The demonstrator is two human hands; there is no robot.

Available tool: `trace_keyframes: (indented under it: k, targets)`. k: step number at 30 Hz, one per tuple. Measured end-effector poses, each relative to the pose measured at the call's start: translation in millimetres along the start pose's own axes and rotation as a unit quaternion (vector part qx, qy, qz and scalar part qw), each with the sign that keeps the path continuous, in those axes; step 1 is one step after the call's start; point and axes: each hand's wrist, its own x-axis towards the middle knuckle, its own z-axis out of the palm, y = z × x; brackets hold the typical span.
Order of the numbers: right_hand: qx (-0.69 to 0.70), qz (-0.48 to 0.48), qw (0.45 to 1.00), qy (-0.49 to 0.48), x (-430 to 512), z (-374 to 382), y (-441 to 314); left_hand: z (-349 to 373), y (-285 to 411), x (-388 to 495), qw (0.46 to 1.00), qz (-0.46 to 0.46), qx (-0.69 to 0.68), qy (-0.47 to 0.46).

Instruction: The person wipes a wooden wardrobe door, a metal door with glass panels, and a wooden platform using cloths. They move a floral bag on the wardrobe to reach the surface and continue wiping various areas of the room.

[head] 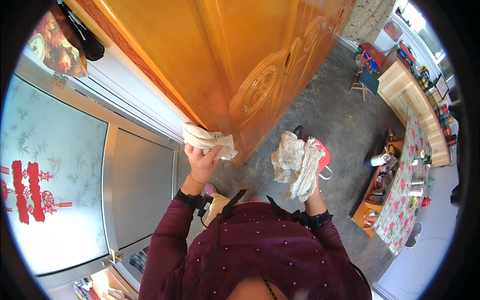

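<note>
At the foot of a varnished orange wooden wardrobe (202,86), my left hand (201,160) grips a cream-coloured cloth (210,140). The bunched cloth touches or nearly touches the wardrobe's side panel. A second, crumpled cream cloth (294,163) hangs from my right hand (318,187), held out over the floor. Most of that hand's fingers are hidden behind the fabric. Just beyond this cloth shows a red dotted object (323,155) with a white loop (327,172); what it is I cannot tell, nor whether my hand touches it.
A metal-framed frosted glass door (60,150) with red decorations stands at left. On the right are a table with a floral cover (403,180), loaded shelves beneath it, and a wooden cabinet (412,101). A folding stool (365,82) stands further off on the dark floor (330,97).
</note>
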Motion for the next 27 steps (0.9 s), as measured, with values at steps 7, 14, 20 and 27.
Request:
trace_keyframes:
  k: [7,14,20,27]
  targets:
    - [-0.154,-0.035,0.987,-0.036,-2.2,-9.4,1.7,-13.2,9.5,-33.1,0.975,-0.084,-0.028,-0.202]
    - [0.026,-0.005,0.999,-0.025,-12.5,-25.3,-0.8,-42.4,36.7,16.6,0.970,-0.003,-0.134,-0.204]
    - [0.034,-0.045,0.998,0.003,-30.2,-36.7,-7.5,-3.6,51.0,50.2,0.966,0.050,-0.058,-0.248]
    - [0.061,-0.111,0.990,0.061,-43.6,-70.1,-18.0,83.7,44.9,-5.3,0.931,0.122,0.058,-0.339]
